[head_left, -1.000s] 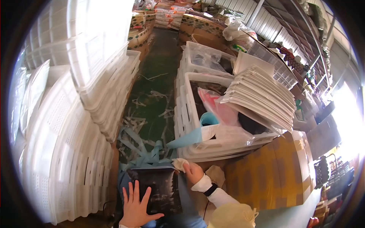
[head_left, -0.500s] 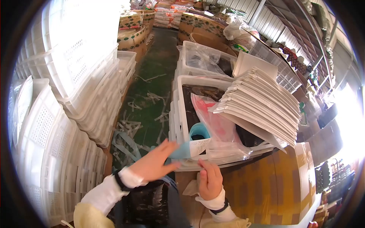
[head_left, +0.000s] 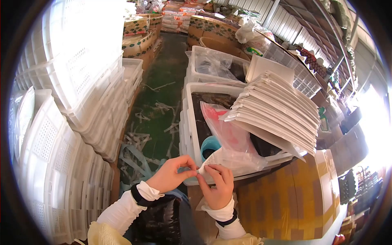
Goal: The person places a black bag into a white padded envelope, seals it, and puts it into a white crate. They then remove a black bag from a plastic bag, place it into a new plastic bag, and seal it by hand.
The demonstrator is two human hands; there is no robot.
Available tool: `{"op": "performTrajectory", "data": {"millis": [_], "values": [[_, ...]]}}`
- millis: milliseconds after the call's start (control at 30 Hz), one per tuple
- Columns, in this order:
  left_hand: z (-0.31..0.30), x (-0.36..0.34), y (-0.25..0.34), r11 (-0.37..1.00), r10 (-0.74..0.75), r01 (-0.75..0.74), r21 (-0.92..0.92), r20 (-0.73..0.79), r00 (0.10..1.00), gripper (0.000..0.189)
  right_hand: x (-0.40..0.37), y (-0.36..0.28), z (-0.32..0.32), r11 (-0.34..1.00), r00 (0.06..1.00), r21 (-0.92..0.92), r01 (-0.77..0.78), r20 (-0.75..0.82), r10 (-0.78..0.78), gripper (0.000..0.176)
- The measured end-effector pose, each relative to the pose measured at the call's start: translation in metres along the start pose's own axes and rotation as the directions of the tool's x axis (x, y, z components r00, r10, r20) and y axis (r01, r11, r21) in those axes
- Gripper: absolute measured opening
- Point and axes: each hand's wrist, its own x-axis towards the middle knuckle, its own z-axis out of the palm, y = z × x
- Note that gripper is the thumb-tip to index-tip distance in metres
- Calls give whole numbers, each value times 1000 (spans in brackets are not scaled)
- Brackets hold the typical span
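A light-blue roll (head_left: 210,147) sits in the near corner of a white plastic crate (head_left: 188,110). From it a white printed label strip (head_left: 211,158) comes toward me over the crate's edge. My left hand (head_left: 174,173) is closed in a pinch at the strip's near end. Against it, my right hand (head_left: 216,183) pinches the same end with thumb and forefinger, the fingertips of both hands meeting. The exact edge between the fingers is too small to make out. Beside the roll lies a clear plastic bag (head_left: 228,130) with red print.
A leaning stack of white foam-like sheets (head_left: 277,110) rests on the crate. Taped brown cardboard (head_left: 286,196) stands at the right. White crates (head_left: 53,151) are piled on the left. Strip scraps (head_left: 141,134) litter the green floor. Below my arms is a black plastic-wrapped thing (head_left: 157,220).
My left hand, earlier spread out, has closed into a pinch. My right hand has come up to meet it at the strip. The blue-backed strip end no longer shows.
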Motion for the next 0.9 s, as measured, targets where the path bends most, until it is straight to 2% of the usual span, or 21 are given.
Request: {"op": "performTrajectory", "data": {"millis": [67, 200, 300, 367, 400, 433, 500, 533, 567, 600, 633, 700, 767, 900], "values": [[1, -4, 1, 998, 33, -32, -48, 19, 999, 13, -1, -5, -3, 999, 1000, 33, 6, -9, -5, 23], [3, -10, 7, 996, 75, -75, 38, 10, 997, 12, -1, -11, -5, 995, 1000, 98, 5, -3, -4, 13], [-2, -14, 6, 988, 101, -96, 118, -37, 994, 11, -4, -4, -11, 971, 967, 118, -209, -125, 224, 7], [-12, -17, 0, 987, 109, -98, 130, -82, 991, 10, 0, -1, -27, 955, 896, 99, -278, -332, 295, 4], [-19, -18, -7, 971, 142, -114, 212, -124, 982, 9, 3, -6, -34, 957, 794, 141, -252, -536, 288, 5], [-30, -19, -10, 949, 141, -72, 306, -211, 967, 11, 5, -16, -40, 959, 652, 178, -222, -704, 281, 7], [-47, -29, -16, 884, 127, 66, 463, -374, 919, 13, 7, -48, -48, 977, 639, 211, 10, -753, 156, 9], [-52, -40, -12, 925, 126, 58, 376, -447, 885, 17, -2, -58, -52, 979, 797, 182, 88, -602, 40, 9], [-58, -49, -6, 955, 123, 39, 294, -512, 850, 20, -4, -64, -57, 949, 940, 192, 249, -284, -189, 5], [-66, -61, -12, 929, 261, -75, 362, -500, 826, 24, -8, -67, -59, 887, 911, 261, 381, 59, -408, 10], [-69, -76, 0, 961, 144, 18, 274, -560, 816, 22, -9, -73, -46, 821, 822, 303, 485, 164, -546, 15], [-79, -104, 0, 948, 171, 26, 317, -578, 798, 18, -22, -80, -18, 748, 744, 356, 561, 181, -644, 17], [-82, -132, -3, 952, 122, 82, 296, -609, 784, 16, -37, -82, -1, 670, 667, 386, 634, 166, -727, 16], [-78, -176, -6, 955, 9, 191, 229, -661, 750, 15, -61, -91, 12, 586, 530, 480, 652, 263, -806, 18]]}}
